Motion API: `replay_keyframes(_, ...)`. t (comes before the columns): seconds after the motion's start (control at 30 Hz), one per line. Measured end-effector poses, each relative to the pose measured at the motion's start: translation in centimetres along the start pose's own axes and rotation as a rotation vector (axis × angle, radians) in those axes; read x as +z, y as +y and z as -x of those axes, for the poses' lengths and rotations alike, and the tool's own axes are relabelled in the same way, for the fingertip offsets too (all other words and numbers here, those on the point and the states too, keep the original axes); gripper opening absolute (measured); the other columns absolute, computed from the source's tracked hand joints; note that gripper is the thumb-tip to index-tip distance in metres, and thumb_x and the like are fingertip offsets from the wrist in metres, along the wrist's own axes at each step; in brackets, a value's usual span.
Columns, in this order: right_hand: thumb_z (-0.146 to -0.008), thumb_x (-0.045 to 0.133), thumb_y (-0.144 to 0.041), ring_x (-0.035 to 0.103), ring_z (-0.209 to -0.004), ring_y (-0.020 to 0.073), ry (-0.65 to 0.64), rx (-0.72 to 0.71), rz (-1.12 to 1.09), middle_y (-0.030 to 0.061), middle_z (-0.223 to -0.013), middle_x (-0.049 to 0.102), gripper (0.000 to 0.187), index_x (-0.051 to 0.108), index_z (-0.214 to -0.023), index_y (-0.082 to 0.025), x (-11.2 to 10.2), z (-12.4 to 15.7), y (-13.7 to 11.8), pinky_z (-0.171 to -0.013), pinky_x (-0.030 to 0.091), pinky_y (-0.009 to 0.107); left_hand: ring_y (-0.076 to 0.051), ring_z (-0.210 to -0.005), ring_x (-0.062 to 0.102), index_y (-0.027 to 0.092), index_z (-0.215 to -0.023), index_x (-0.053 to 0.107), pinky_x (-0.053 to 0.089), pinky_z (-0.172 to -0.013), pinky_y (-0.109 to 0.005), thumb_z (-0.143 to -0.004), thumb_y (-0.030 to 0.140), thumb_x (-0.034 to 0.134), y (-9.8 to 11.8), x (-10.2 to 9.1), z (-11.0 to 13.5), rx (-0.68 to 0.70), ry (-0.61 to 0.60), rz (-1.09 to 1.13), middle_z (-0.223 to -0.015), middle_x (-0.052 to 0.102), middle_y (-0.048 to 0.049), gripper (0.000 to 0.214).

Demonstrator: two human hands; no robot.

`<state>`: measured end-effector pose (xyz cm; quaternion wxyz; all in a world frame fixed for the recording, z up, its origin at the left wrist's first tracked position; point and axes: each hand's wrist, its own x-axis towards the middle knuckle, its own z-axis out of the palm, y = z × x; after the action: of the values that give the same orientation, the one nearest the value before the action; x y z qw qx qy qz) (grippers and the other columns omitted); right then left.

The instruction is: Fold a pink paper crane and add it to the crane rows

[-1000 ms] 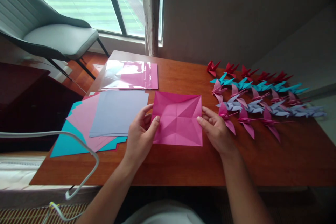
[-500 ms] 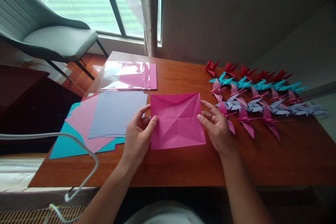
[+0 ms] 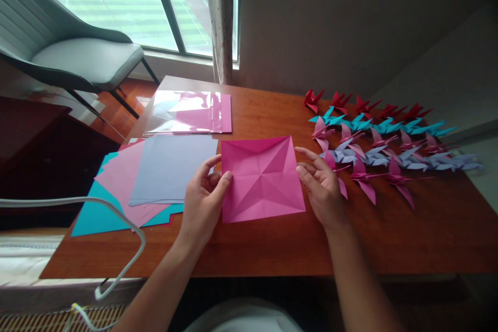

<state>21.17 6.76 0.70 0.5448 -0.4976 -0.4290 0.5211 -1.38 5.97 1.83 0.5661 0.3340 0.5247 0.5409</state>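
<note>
A square sheet of bright pink origami paper (image 3: 261, 179) is held up over the table, unfolded, its creases meeting at the middle. My left hand (image 3: 206, 192) pinches the left edge, thumb on the near face and fingers behind. Beside the right edge is my right hand (image 3: 319, 187), its thumb and fingers parted, with the thumb tip right at the paper's border. Whether it still touches the sheet is hard to see.
Loose coloured sheets (image 3: 173, 171) fan out at left, below a clear packet of paper (image 3: 187, 111). Rows of folded paper cranes (image 3: 363, 179) in several colours stand at right on the wooden table (image 3: 268, 254). A white cable (image 3: 142, 249) loops across the front left.
My right thumb has slid off the face of the pink paper to its edge, and the fingers have loosened. The sheet has tilted slightly; my left hand keeps its pinch.
</note>
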Motion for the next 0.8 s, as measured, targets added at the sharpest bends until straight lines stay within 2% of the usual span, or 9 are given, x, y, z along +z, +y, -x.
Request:
replay_keyframes(0.13, -0.089, 0.071, -0.038, 0.055, -0.069, 0.0125, -0.007, 0.004, 0.01, -0.0018, -0.081, 0.062, 0.034, 0.068, -0.122, -0.031, -0.22, -0.01, 0.3, -0.064, 0.046, 0.024, -0.013, -0.065, 0.064, 0.019, -0.121, 0.064, 0.049, -0.06, -0.021, -0.078, 0.038, 0.08, -0.23, -0.16, -0.08, 0.007, -0.01, -0.015, -0.078, 0.071, -0.0003, 0.049)
replay_keyframes(0.33, -0.083, 0.077, -0.04, 0.063, -0.08, 0.0168, 0.014, 0.013, 0.047, 0.0029, -0.095, 0.07, 0.037, 0.071, -0.117, -0.029, -0.36, 0.03, 0.56, -0.07, 0.052, 0.028, -0.013, -0.068, 0.062, 0.019, -0.119, 0.065, 0.049, -0.062, -0.021, -0.082, 0.039, 0.077, -0.41, -0.3, -0.08, 0.009, 0.007, -0.043, -0.081, 0.07, -0.0001, 0.044)
replay_keyframes(0.47, -0.082, 0.078, -0.036, 0.063, -0.081, 0.0166, 0.026, 0.004, 0.046, 0.0018, -0.09, 0.07, 0.035, 0.071, -0.116, -0.03, -0.27, -0.02, 0.51, -0.07, 0.052, 0.027, -0.011, -0.069, 0.059, 0.02, -0.116, 0.069, 0.046, -0.061, -0.019, -0.085, 0.04, 0.073, -0.68, -0.62, -0.26, 0.038, 0.038, -0.045, -0.085, 0.069, -0.0003, 0.038)
replay_keyframes(0.63, -0.082, 0.078, -0.037, 0.064, -0.081, 0.0161, 0.044, -0.002, 0.056, 0.0018, -0.09, 0.071, 0.036, 0.071, -0.116, -0.03, -0.15, -0.06, 0.42, -0.071, 0.052, 0.027, -0.01, -0.065, 0.057, 0.021, -0.116, 0.069, 0.045, -0.058, -0.017, -0.084, 0.037, 0.074, -0.67, -0.69, -0.37, -0.012, -0.005, 0.057, -0.079, 0.066, 0.0012, 0.036)
replay_keyframes(0.8, -0.082, 0.077, -0.033, 0.062, -0.078, 0.014, 0.029, 0.014, 0.016, 0.0008, -0.088, 0.07, 0.035, 0.071, -0.117, -0.03, -0.08, -0.07, 0.3, -0.071, 0.052, 0.024, -0.006, -0.056, 0.047, 0.02, -0.116, 0.069, 0.038, -0.05, -0.015, -0.084, 0.035, 0.075, -0.44, -0.57, -0.25, -0.026, -0.001, 0.08, -0.07, 0.057, 0.0045, 0.035)
